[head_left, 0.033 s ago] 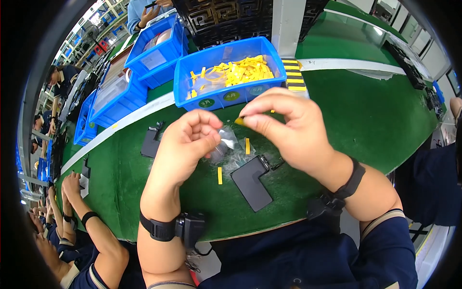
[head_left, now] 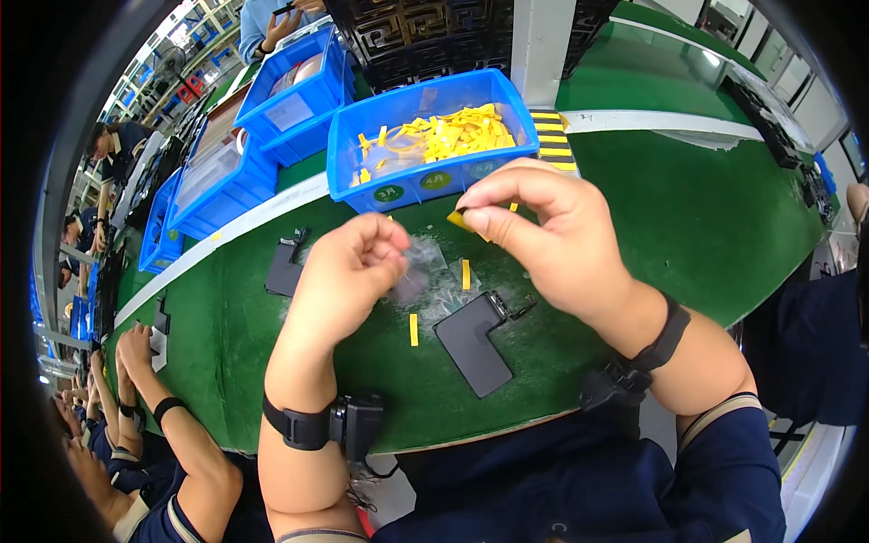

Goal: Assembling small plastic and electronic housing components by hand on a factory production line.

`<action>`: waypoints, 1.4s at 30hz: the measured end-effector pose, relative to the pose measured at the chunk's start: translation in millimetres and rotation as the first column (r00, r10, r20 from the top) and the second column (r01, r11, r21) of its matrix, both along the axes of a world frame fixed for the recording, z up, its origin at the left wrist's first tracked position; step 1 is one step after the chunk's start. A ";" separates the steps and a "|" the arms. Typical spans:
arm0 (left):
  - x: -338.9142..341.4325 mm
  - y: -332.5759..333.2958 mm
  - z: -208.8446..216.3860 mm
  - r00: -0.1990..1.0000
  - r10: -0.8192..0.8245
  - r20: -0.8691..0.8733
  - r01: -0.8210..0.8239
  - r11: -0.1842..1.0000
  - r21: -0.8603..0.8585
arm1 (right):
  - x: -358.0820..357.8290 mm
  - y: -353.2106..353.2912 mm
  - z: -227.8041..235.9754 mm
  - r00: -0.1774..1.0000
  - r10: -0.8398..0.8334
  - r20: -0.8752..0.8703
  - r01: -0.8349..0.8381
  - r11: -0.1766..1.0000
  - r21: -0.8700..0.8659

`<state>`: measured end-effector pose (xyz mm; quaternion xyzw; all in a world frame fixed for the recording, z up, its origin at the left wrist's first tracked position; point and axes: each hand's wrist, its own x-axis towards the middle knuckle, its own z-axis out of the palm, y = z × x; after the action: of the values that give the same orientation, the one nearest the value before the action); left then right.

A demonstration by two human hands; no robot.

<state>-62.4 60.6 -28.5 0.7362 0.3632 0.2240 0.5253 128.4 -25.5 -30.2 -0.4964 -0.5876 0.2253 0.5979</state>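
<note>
My right hand (head_left: 534, 217) pinches a small yellow strip (head_left: 455, 219) with a dark edge between thumb and forefinger, above the green table. To its left, my left hand (head_left: 353, 267) is closed with fingers curled toward the thumb. Whether anything is in it, I cannot make out. Crumpled clear plastic film (head_left: 427, 262) lies between and beneath the hands. Nearer to me rests a flat, dark L-shaped part (head_left: 472, 351) with a small connector at its upper corner. Two loose yellow strips lie close by, one yellow strip (head_left: 414, 330) to its left and another (head_left: 465, 274) farther away.
Behind my hands stands a blue bin (head_left: 434, 185) holding many yellow strips (head_left: 466, 131). More blue bins (head_left: 222, 195) line the far left. Another dark L-shaped part (head_left: 281, 277) lies beyond my left wrist. A co-worker's arm (head_left: 186, 421) reaches in at left. A white post (head_left: 541, 54) rises behind.
My right hand has tilted slightly, and more of the yellow strip shows. My left hand has dropped a little; the bright white patch beside its fingers is no longer visible.
</note>
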 end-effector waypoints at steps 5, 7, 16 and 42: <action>4.1 -7.2 -1.8 0.849 0.219 -0.481 0.168 0.750 0.639 | 1.5 -0.5 0.9 0.993 -0.051 0.106 0.047 0.998 0.032; 13.5 -27.9 9.4 0.905 0.110 -0.410 0.203 0.736 0.646 | 2.5 -1.6 0.8 0.974 -0.093 0.208 0.071 0.991 0.111; 25.6 -71.3 10.5 0.847 -0.078 -0.526 0.421 0.702 0.575 | 1.8 0.6 -1.5 0.953 -0.098 0.286 0.041 0.979 0.197; 22.9 -40.3 4.1 0.950 -0.030 0.310 0.071 0.990 -0.124 | 0.9 0.1 2.7 0.973 -0.115 0.201 0.095 0.989 0.110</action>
<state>-39.4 20.3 -24.4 0.6645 0.2722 0.2975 0.6292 129.4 -25.4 -27.5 -0.5171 -0.6301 0.1109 0.5686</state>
